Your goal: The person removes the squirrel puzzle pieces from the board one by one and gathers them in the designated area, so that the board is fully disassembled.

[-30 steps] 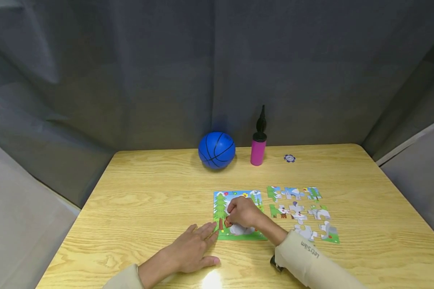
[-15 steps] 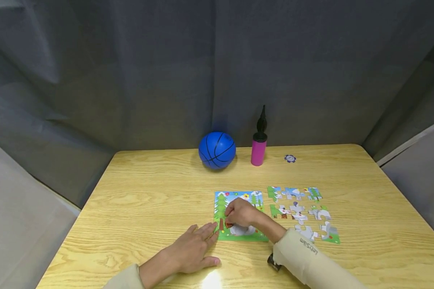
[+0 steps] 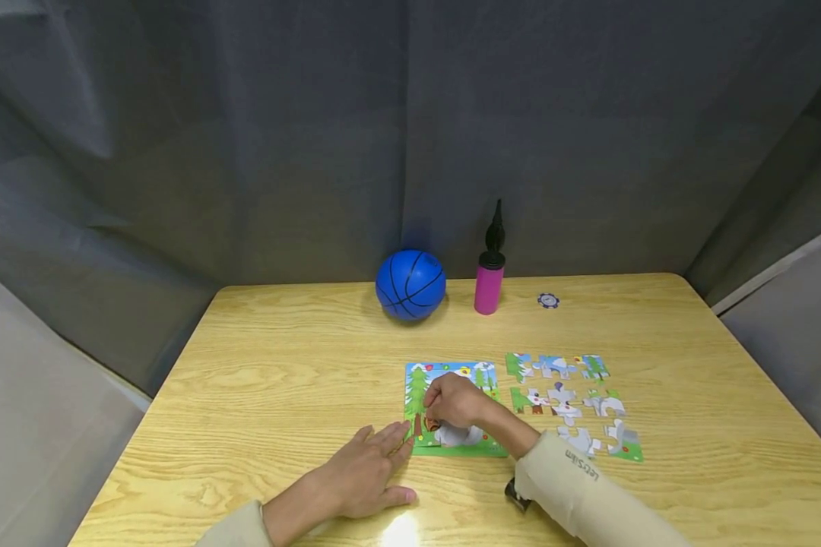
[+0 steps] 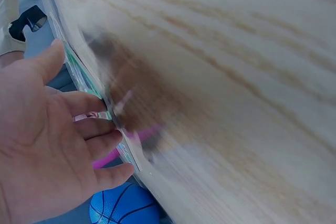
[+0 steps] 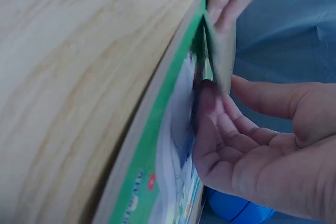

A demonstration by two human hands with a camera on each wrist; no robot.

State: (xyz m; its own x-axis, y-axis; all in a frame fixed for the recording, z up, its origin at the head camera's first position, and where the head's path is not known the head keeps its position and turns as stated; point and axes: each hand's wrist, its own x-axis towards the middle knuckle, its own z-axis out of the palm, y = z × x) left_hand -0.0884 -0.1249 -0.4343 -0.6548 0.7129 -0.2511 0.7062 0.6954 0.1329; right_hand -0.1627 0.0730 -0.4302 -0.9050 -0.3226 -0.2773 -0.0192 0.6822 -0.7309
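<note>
The jigsaw board (image 3: 465, 450), a forest picture with a green lower border, lies at mid-table. Over its left part my right hand (image 3: 454, 401) pinches a jigsaw piece (image 5: 224, 59) between thumb and fingers. In the right wrist view that piece stands tilted up from the board, its plain back toward the thumb. My left hand (image 3: 366, 471) lies palm down with fingers stretched out, fingertips at the board's left edge and at the piece. The right hand covers the middle of the picture in the head view.
Loose jigsaw pieces (image 3: 564, 403) lie in rows right of the board, close to the right forearm. Along the back stand a blue ball (image 3: 410, 285) and a pink and black hand pump (image 3: 489, 285). A poker chip (image 3: 548, 301) lies right of the pump.
My right hand has shifted very slightly to the left, and the piece in it has changed its tilt over the board. The left hand stays where it was.
</note>
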